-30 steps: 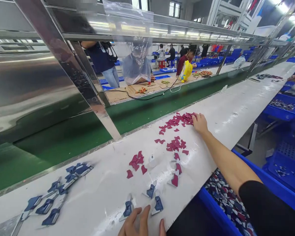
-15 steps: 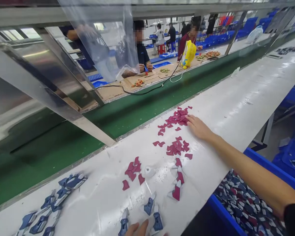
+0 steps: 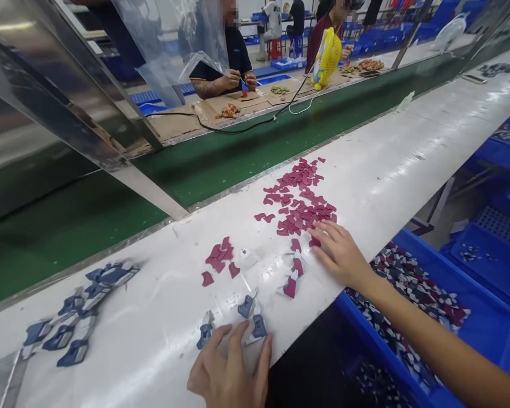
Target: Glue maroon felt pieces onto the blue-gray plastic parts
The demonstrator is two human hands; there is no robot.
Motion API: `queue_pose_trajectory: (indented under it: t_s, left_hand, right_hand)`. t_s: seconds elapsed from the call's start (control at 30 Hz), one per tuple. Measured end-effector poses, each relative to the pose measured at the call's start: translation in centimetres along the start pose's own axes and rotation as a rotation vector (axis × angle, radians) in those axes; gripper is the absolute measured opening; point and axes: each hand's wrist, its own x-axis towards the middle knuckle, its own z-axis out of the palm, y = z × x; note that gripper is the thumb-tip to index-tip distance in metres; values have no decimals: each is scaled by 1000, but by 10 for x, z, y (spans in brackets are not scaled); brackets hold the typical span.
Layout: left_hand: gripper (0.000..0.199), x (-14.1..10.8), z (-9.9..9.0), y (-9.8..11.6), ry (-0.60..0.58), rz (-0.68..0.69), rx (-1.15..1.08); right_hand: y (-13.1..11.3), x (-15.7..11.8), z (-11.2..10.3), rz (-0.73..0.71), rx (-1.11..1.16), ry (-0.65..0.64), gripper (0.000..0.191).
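My right hand (image 3: 342,255) lies low over the white table, fingers stretched out at the near edge of a spread of maroon pieces (image 3: 304,215). Its fingertips touch or hover over one maroon piece; which, I cannot tell. My left hand (image 3: 233,368) rests at the table's near edge with fingers apart, just short of several blue-and-grey pieces (image 3: 258,326). What lies under its palm is hidden. Between the hands is a short row of maroon pieces with pale parts (image 3: 289,287). A smaller maroon group (image 3: 216,258) lies further left, and blue-and-grey pieces (image 3: 72,331) cluster at far left.
Blue bins (image 3: 488,328) of mixed pieces stand below the table at right. A green belt (image 3: 221,153) runs along the far side. A metal post (image 3: 153,187) slants down at left. Beyond the belt, people work near a yellow fan (image 3: 327,59).
My right hand has drawn back toward me, and maroon pieces from the far pile now lie nearer. My left hand has come further into view. The view has tilted down.
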Motion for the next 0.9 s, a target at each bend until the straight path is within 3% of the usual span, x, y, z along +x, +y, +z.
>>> queue_pose_trajectory:
  t_s: [0.13, 0.33, 0.57, 0.73, 0.9]
  left_hand:
    - [21, 4, -2, 7, -48, -40, -27]
    - [16, -2, -7, 9, -74, -22, -137]
    - [15, -5, -11, 14, -118, -60, -209]
    - [17, -7, -9, 24, -148, -76, -242]
    - [19, -10, -9, 26, -188, -113, -260]
  right_hand:
    - [-15, -22, 0, -9, -55, -17, 36]
    - [-27, -55, -8, 40, 52, 24, 37]
    - [-33, -55, -19, 122, 88, 11, 36]
    - [-70, -62, -28, 198, 395, -8, 30]
    - [-115, -66, -30, 407, 738, -88, 22]
